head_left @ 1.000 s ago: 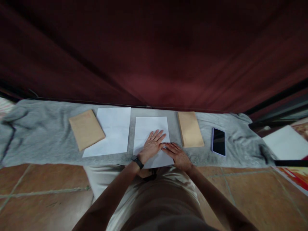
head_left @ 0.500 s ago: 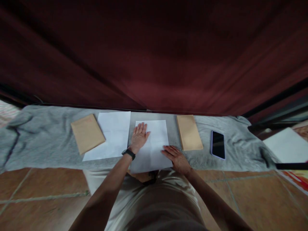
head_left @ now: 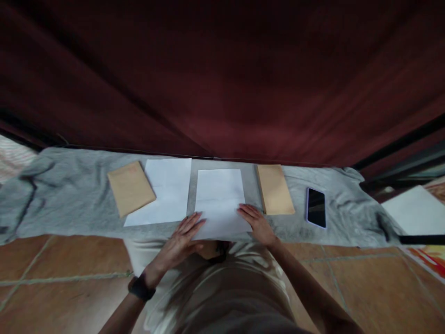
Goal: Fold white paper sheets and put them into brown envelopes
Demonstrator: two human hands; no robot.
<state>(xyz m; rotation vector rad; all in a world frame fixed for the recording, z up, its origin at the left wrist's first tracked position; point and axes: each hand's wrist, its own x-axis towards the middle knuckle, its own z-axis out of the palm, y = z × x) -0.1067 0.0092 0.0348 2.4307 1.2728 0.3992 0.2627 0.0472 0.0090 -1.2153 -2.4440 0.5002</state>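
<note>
A white sheet of paper [head_left: 219, 197] lies on a grey cloth [head_left: 69, 204] in front of me. My left hand [head_left: 181, 239] has its fingers spread at the sheet's near left corner, fingertips touching the edge. My right hand [head_left: 257, 222] rests flat on the sheet's near right corner. A second white sheet [head_left: 166, 190] lies to the left, partly under a brown envelope [head_left: 130, 186]. Another brown envelope [head_left: 275, 188] lies just right of the middle sheet.
A black phone [head_left: 316, 206] in a pale case lies on the cloth at the right. A dark red curtain [head_left: 222, 79] hangs behind. White paper [head_left: 413, 211] sits at the far right. Terracotta floor tiles [head_left: 52, 278] are below, and my lap is in light trousers.
My left hand has slid back from the far left part of the middle sheet to its near left corner. The right hand has stayed on the near right corner.
</note>
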